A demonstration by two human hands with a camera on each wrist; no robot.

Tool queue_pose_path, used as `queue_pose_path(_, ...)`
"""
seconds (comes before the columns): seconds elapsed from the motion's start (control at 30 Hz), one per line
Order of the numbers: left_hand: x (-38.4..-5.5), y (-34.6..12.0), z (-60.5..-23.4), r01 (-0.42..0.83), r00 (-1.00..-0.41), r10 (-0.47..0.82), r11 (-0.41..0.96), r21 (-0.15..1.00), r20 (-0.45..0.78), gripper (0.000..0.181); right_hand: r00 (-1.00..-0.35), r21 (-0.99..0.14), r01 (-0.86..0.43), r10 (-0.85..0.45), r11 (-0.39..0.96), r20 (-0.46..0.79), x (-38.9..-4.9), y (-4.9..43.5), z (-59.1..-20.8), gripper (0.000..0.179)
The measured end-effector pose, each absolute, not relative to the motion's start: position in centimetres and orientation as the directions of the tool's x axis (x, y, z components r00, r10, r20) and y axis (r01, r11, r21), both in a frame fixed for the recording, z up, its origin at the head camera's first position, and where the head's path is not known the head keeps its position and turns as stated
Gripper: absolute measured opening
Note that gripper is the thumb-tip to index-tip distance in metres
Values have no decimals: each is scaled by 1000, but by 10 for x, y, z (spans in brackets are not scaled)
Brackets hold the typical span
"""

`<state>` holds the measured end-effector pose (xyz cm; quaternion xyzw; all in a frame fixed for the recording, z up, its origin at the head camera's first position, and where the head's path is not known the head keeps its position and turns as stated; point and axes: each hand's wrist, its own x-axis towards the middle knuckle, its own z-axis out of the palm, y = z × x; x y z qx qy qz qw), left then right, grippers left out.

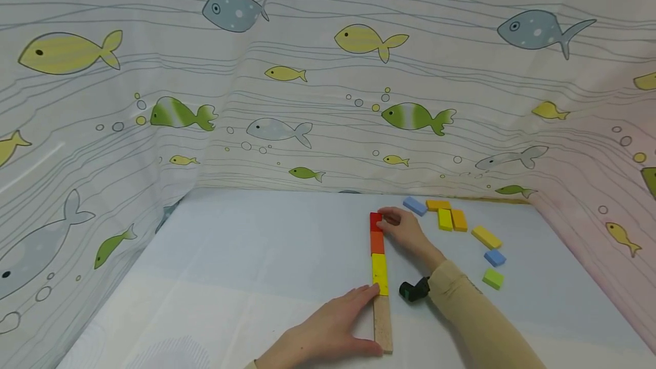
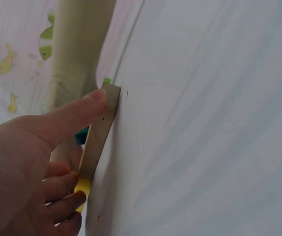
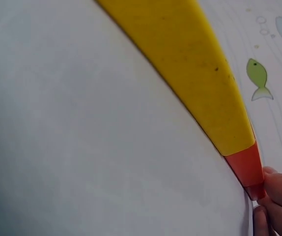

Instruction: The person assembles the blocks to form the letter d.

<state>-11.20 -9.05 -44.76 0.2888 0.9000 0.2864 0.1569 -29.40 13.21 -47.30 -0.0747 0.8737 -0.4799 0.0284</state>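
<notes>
A straight row of blocks lies on the table, running away from me. It begins with a plain wooden block [image 1: 382, 326], then a yellow block [image 1: 380, 272], an orange-red block [image 1: 377, 242] and a red block [image 1: 376, 218] at the far end. My left hand [image 1: 333, 323] spans the row's left side. Its thumb touches the near end of the wooden block [image 2: 101, 130], and the fingertips rest against the yellow block [image 2: 83, 187]. At the far end, my right hand [image 1: 407, 231] pinches the red block [image 3: 255, 191] between thumb and fingers.
Loose blocks lie to the right: a blue block [image 1: 415, 205], a yellow block [image 1: 445, 220], an orange block [image 1: 459, 220], a green block [image 1: 493, 278] and several others. A black device [image 1: 414, 290] sits at my right wrist. Fish-patterned curtain [image 1: 328, 90] surrounds the table.
</notes>
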Motion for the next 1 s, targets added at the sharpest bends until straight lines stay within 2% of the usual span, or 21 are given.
queue_pose_path(0.33, -112, -92, -448, 396, -781, 607, 662, 637, -145, 94, -985, -851, -81, -171, 518, -11, -292, 136, -477, 47)
queue_pose_path(0.73, -111, -89, -447, 326, -797, 566, 698, 637, -212, 92, -988, -878, -121, -138, 463, 63, -273, 162, -473, 42)
queue_pose_path(1.0, -111, -90, -448, 380, -791, 590, 682, 625, -162, 94, -988, -876, -118, -144, 467, 57, -259, 187, -466, 46)
